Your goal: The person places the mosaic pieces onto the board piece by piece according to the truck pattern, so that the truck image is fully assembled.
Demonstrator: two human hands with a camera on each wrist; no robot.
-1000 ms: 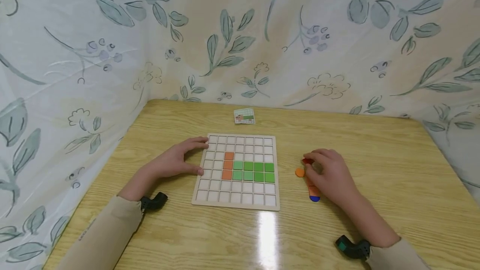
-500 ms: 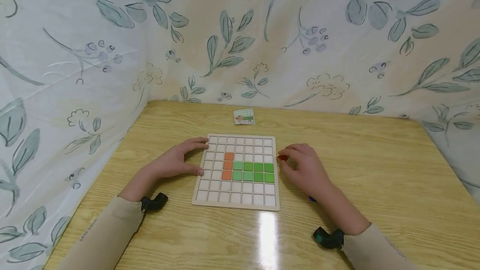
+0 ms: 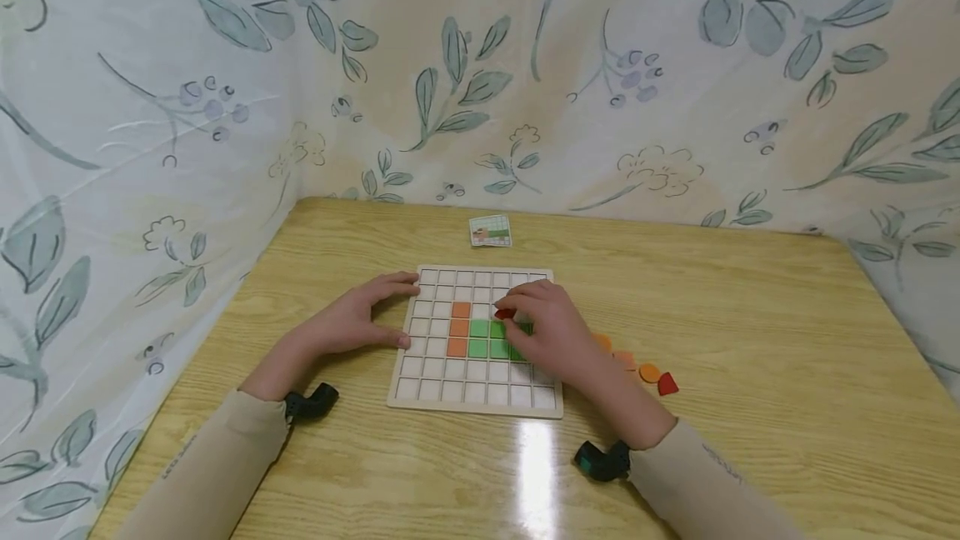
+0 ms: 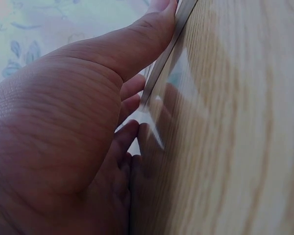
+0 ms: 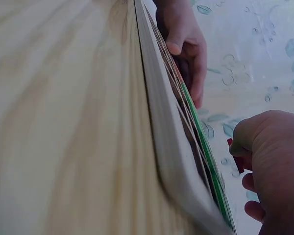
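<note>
A white gridded board with a wooden rim (image 3: pixel 474 410) lies on the table. In its cells sit a column of orange square tiles (image 3: pixel 459 328) and two rows of green square tiles (image 3: pixel 488 339), partly covered by my right hand (image 3: pixel 551 330). That hand is over the board's right half, pinching a small red piece (image 3: pixel 505 314) between thumb and fingertips. In the right wrist view the red piece (image 5: pixel 235 155) is held above the board's surface. My left hand (image 3: pixel 347 321) rests at the board's left edge, thumb and fingers spread and touching the rim.
Right of the board, partly behind my right forearm, lie loose pieces: an orange disc (image 3: pixel 648 372), a red wedge-shaped piece (image 3: pixel 667 383) and an orange piece (image 3: pixel 624 359). A small printed card (image 3: pixel 491 232) lies behind the board. Floral cloth (image 3: pixel 570 123) hangs around the wooden table.
My right hand has carried the red piece left from the loose pieces to over the board, uncovering several of them. The left hand stays at the board's edge.
</note>
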